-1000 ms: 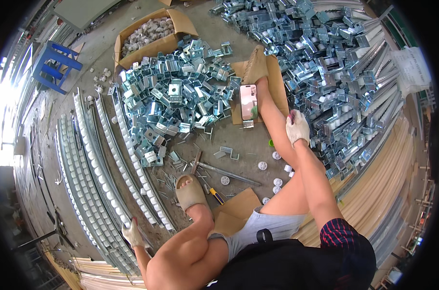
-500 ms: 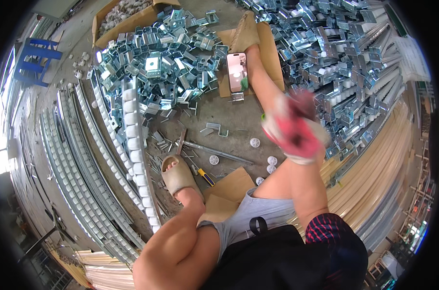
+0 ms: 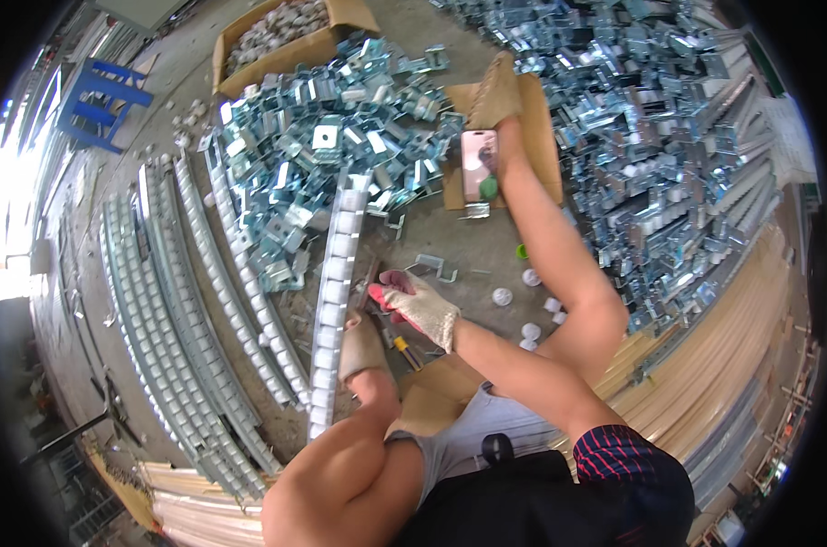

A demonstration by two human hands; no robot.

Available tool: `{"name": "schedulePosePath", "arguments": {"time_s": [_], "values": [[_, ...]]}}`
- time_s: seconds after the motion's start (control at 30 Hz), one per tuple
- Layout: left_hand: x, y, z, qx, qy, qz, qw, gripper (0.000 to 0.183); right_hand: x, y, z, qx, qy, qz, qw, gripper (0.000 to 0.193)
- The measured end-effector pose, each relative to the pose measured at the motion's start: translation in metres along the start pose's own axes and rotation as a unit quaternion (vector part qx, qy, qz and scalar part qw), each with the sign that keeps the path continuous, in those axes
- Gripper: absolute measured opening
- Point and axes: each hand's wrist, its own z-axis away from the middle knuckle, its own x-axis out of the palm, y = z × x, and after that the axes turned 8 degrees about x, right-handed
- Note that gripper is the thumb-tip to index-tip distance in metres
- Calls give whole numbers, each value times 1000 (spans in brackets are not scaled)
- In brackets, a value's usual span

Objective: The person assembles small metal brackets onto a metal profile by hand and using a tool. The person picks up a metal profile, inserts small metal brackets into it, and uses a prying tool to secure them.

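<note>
My right hand (image 3: pixel 417 308), in a pale work glove with red palm and fingers, hovers over the floor between my legs. Its fingers are curled together, and what they hold, if anything, is hidden. Close to its fingertips, a metal roller track (image 3: pixel 334 264) packed with white rollers slants upright past my left foot. A brown handle-like piece (image 3: pixel 371 272) shows just beyond the fingers. Under the wrist lies a yellow and dark screwdriver (image 3: pixel 402 347). My left hand is out of the picture.
A heap of bent metal brackets (image 3: pixel 327 137) lies ahead, another (image 3: pixel 614 137) to the right. A phone (image 3: pixel 479 164) leans by my right foot. More roller tracks (image 3: pixel 181 337) lie left. White wheels (image 3: pixel 503 297), a cardboard box (image 3: pixel 295 46) and a blue stool (image 3: pixel 103 102) are around.
My right hand has swung left and down from beside my right knee toward the roller track. The track's lower part has shifted right, now overlapping my left foot. The view has turned slightly.
</note>
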Motion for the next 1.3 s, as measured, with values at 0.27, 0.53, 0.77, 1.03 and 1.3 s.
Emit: {"name": "schedulePosePath", "arguments": {"time_s": [0.27,0.53,0.77,1.03,1.3], "values": [[-16,-1,27,-51,11,-6,999,35,54,34,-77,-28,-3,-324,946,27],[-21,-11,50,-88,32,-1,996,40,73,72,-70,-26,59,-261,963,36],[-26,-28,70,-114,57,18,992,44,80,84,-48,-80,29,-232,969,34],[54,-216,101,-333,24,44,942,50,53,99,-52,-92,63,-116,987,46],[154,-276,132,-305,-2,54,951,57,32,94,-45,-79,155,25,984,56]]}}
